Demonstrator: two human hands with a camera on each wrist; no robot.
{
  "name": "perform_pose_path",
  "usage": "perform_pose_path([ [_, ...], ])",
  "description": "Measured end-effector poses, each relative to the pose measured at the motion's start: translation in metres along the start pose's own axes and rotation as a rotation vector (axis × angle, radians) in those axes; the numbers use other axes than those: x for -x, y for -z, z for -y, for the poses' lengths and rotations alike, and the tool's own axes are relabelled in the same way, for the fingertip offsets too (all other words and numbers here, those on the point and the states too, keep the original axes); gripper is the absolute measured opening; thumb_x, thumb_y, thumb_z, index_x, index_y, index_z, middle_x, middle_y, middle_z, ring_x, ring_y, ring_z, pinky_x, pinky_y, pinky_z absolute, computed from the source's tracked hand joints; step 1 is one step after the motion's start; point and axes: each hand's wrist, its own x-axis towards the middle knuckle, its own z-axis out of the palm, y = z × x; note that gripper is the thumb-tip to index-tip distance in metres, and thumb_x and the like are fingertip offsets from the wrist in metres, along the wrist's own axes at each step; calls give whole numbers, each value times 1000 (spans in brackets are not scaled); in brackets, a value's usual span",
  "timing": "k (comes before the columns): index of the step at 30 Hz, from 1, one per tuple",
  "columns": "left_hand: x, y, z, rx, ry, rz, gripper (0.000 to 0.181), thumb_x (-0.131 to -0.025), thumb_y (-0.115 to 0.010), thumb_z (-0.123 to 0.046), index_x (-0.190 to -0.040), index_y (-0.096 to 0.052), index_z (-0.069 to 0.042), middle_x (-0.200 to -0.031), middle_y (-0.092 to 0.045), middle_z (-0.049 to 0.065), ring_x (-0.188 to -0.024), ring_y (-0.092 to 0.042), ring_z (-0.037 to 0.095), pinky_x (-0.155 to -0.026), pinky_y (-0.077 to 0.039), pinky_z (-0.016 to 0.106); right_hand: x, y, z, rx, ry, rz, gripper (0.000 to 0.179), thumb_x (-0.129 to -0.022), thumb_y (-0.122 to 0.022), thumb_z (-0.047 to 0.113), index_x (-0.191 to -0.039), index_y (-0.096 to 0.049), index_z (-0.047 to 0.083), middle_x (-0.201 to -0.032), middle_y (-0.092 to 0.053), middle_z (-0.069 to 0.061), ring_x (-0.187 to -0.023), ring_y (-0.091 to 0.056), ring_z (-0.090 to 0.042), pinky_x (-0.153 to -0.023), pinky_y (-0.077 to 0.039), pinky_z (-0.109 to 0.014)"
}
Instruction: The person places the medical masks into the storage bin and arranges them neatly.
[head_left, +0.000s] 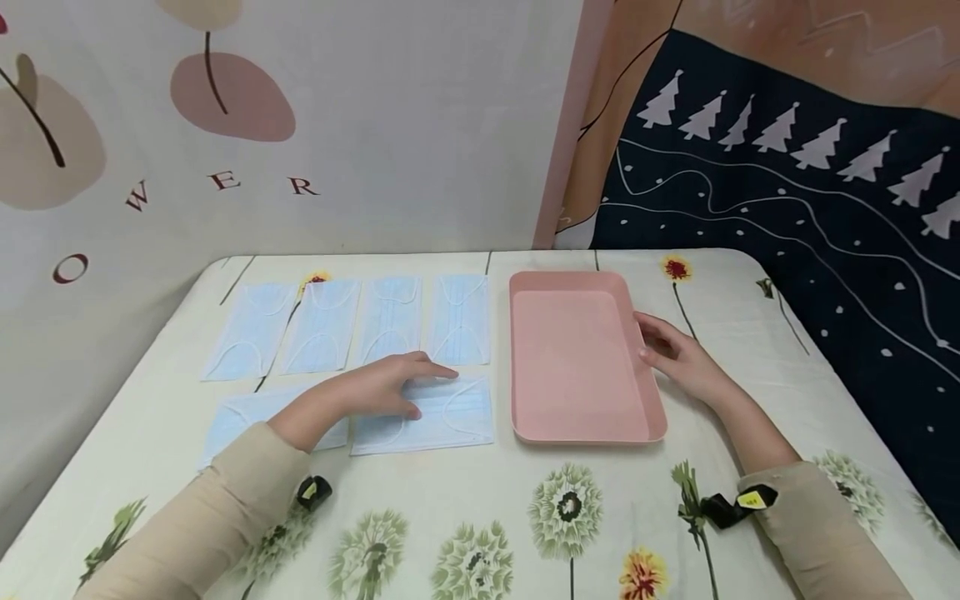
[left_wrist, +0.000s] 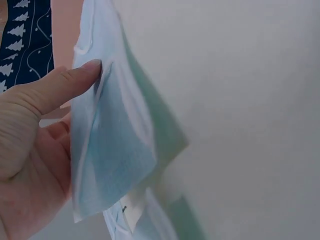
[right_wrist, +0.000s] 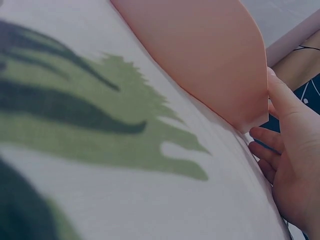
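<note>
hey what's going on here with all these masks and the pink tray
A person's left hand touches the right-hand mask of the nearer row; whether it grips it is hard to tell. Their right hand is at the right rim of the pink tray. A second mask lies left of the first, and four masks lie in a row farther back, all left of the tray.

Pale floral desk covering (head_left: pixel 420 492). Far left: white hanging (head_left: pixel 420 125), dark-red lettering (head_left: pixel 225 181). Far right: navy cloth (head_left: pixel 795 187), pale printed trees (head_left: pixel 820 147).
</note>
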Motion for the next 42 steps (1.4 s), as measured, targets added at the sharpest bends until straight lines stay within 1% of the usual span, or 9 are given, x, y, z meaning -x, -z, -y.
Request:
perform_pose_path([
  [3,1,5,0,9,-13,25,66,-81,-76,-4,-140,-51,-19,-130,-54,4,-122,-48,26,-94,-43,42,0,0,0,12,4,-2,60,-96,-57,8,-149,-30,4,-143,-39,-25,-131,-35,-40,-95,-28,-8],
  [7,1,14,-3,57,-23,94,60,-82,-74,-3,-137,-55,-19,-138,-51,4,-130,-41,27,-101,-39,45,-1,1,-1,16,7,-5,60,-96,-58,7,-149,-31,4,-142,-40,-25,-130,-36,-40,-95,-28,-8],
  [13,1,21,-9,113,4,184,56,-83,-72,0,-134,-58,-18,-139,-51,0,-134,-36,27,-105,-34,45,-1,0,-2,10,2,-4,59,-96,-57,7,-149,-31,4,-143,-40,-25,-131,-35,-40,-96,-28,-9],
  [17,2,22,-12,120,24,207,56,-84,-70,-1,-136,-56,-17,-141,-49,0,-136,-33,27,-107,-31,46,-1,1,-1,17,-7,-6,59,-96,-57,8,-149,-31,5,-143,-39,-24,-131,-35,-39,-98,-29,-12],
  [23,5,26,-16,133,28,167,57,-84,-70,-2,-137,-55,-18,-142,-48,2,-136,-33,27,-108,-30,47,-1,1,1,13,-1,-6,59,-96,-57,8,-149,-31,4,-143,-40,-24,-131,-36,-39,-98,-29,-12],
  [29,9,29,-14,179,-3,105,58,-84,-70,-2,-137,-55,-19,-142,-48,4,-135,-34,28,-106,-32,49,-1,1,2,8,-15,-5,59,-97,-57,10,-149,-32,6,-143,-40,-22,-132,-35,-37,-105,-30,-27],
  [31,10,30,-14,188,-13,84,58,-84,-70,-2,-138,-54,-19,-142,-47,5,-135,-34,29,-106,-32,50,-1,1,2,2,-12,-6,58,-97,-57,10,-149,-32,6,-143,-40,-22,-132,-35,-37,-104,-29,-23],
  [35,13,32,-14,210,-21,40,59,-85,-70,-4,-139,-53,-19,-144,-45,3,-137,-32,27,-107,-29,50,0,0,1,-13,-3,-6,58,-97,-57,8,-149,-32,4,-143,-40,-24,-132,-35,-39,-97,-28,-9],
  [42,14,37,-16,300,-31,-40,59,-87,-70,-7,-141,-50,-19,-146,-42,1,-138,-28,23,-110,-23,52,0,-2,2,-10,-19,-4,58,-97,-57,11,-149,-31,5,-143,-40,-22,-132,-35,-37,-97,-27,-9],
])
